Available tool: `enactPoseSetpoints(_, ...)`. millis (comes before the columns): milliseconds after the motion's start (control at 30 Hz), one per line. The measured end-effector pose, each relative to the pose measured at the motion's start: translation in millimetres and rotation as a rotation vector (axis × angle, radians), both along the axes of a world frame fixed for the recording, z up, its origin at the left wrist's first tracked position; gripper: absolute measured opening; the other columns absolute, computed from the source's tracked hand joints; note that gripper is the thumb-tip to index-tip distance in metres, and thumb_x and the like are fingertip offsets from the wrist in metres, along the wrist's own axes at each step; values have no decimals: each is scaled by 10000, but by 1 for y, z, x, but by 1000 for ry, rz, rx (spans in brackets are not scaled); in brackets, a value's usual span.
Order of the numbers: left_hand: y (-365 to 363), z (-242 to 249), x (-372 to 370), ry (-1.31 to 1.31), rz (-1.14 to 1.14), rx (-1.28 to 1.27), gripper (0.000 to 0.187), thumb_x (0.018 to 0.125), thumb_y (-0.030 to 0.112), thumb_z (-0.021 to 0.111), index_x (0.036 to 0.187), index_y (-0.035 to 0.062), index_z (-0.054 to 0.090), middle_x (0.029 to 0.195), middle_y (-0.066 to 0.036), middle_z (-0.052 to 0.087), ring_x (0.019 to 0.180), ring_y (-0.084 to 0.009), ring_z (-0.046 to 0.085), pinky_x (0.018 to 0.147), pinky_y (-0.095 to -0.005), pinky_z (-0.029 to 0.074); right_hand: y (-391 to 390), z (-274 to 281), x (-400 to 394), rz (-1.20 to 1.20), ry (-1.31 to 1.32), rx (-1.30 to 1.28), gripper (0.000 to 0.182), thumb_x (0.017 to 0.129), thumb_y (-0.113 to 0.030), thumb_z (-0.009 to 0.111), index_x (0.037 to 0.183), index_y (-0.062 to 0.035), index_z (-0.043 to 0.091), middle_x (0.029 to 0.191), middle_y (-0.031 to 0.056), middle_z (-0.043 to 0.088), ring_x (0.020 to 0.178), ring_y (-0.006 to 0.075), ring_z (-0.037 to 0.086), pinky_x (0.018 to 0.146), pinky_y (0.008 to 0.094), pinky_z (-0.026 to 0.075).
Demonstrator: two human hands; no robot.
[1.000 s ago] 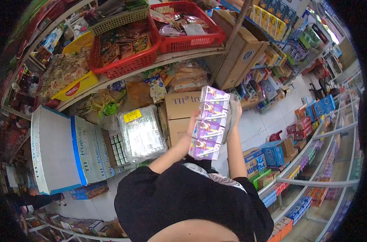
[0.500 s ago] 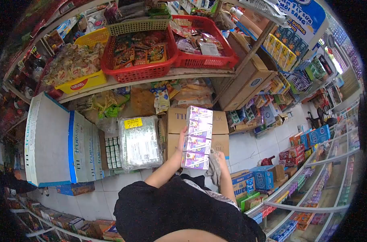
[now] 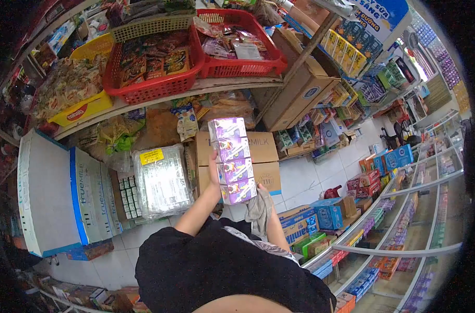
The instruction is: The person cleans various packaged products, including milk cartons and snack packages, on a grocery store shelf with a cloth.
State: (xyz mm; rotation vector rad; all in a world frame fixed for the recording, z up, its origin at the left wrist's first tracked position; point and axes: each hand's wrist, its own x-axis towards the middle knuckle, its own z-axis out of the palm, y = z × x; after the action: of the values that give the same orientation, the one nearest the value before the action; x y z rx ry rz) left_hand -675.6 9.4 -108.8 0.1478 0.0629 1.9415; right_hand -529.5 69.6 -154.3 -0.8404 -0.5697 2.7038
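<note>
A tall stack of purple-and-white drink carton packs (image 3: 235, 156) is held upright in front of my body, several packs high. My left hand (image 3: 214, 169) is closed around its left side, with the fingers partly hidden behind the packs. At the lower right of the stack, my right hand (image 3: 265, 194) grips a grey cloth (image 3: 258, 213) that hangs down, and its fingertips are close to the bottom pack. Behind the stack stands a brown cardboard milk box (image 3: 269, 156). Left of it lies a plastic-wrapped bundle of cartons (image 3: 164, 180) with a yellow label.
An opened white-and-blue cardboard carton (image 3: 52, 193) stands at the left. Above, a shelf holds red baskets (image 3: 154, 88) and a yellow basket (image 3: 83, 111) of packets. Glass display shelves (image 3: 404, 253) curve along the right, with several boxes (image 3: 329, 216) on the tiled floor beside them.
The view has shifted, so the shelf and boxes appear further left. The purple stack is still in my left hand and looks slightly tilted; the cloth stays in my right hand.
</note>
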Motion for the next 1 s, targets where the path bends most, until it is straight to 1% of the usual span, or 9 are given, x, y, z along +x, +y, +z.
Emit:
enactPoseSetpoints(167, 7, -8, 22, 91, 216, -47, 641, 657, 492, 340, 1072, 3, 328, 993, -154, 446, 847, -243, 476, 721, -349, 400, -7, 18, -22, -152, -19, 128, 437, 783, -325, 328, 1080, -5, 332, 1053, 133, 409, 909, 255, 439, 770, 363, 364)
enactPoseSetpoints(300, 5, -12, 32, 200, 287, 67, 557, 633, 327, 522, 1086, 66, 328, 986, -88, 440, 871, -223, 459, 740, -353, 387, -8, 9, -22, -222, -7, 195, 440, 788, -338, 309, 1081, -10, 336, 1052, 128, 411, 903, 256, 441, 767, 358, 367)
enactPoseSetpoints(400, 4, -7, 30, 213, 227, 165, 567, 626, 313, 545, 1087, 69, 322, 993, -85, 433, 891, -224, 450, 754, -358, 383, 2, -9, -13, -23, 624, -141, 437, 791, -345, 293, 1102, -41, 327, 1056, 108, 417, 885, 234, 454, 740, 330, 385)
enactPoseSetpoints(433, 4, 0, 30, 253, 261, 172, 569, 623, 302, 556, 1086, 70, 320, 1001, -84, 428, 906, -225, 442, 775, -364, 370, -9, 23, -18, -198, 64, 29, 436, 782, -356, 311, 1082, -43, 354, 1020, 106, 445, 858, 226, 470, 717, 326, 396)
enactPoseSetpoints(600, -1, 11, 30, 275, 210, 266, 549, 644, 298, 547, 1087, 74, 311, 1006, -98, 411, 937, -219, 412, 785, -349, 357, 3, 14, -7, 26, 212, -155, 439, 753, -379, 356, 1032, -44, 408, 955, 113, 482, 802, 224, 492, 675, 325, 412)
enactPoseSetpoints(667, -2, 15, 27, 390, 321, 244, 547, 645, 295, 547, 1086, 74, 310, 1003, -99, 410, 934, -219, 411, 784, -346, 355, -2, 10, -5, -34, 16, -160, 582, 690, -505, 354, 988, -10, 422, 789, 172, 517, 544, 302, 510, 418, 356, 440)
enactPoseSetpoints(767, -3, 20, 20, 591, 522, 229, 544, 648, 291, 546, 1086, 75, 308, 998, -100, 409, 931, -219, 411, 783, -341, 353, -13, 29, 7, 87, 48, 116, 536, 694, -424, 437, 1031, -9, 393, 894, 145, 504, 748, 263, 511, 633, 339, 441)
enactPoseSetpoints(867, -4, 22, 12, 768, 756, 205, 541, 650, 287, 546, 1085, 75, 306, 993, -100, 408, 927, -219, 410, 781, -337, 351, -8, 30, 24, 48, -144, 185, 528, 671, -364, 504, 1052, -22, 372, 962, 125, 478, 774, 251, 505, 681, 340, 426)
enactPoseSetpoints(1000, -10, 29, 8, 1016, 1072, -3, 536, 653, 282, 546, 1085, 75, 304, 986, -101, 407, 921, -219, 409, 780, -331, 348, -6, 36, -19, 241, -144, 154, 528, 668, -360, 508, 1052, -22, 372, 964, 123, 478, 776, 249, 505, 681, 339, 425)
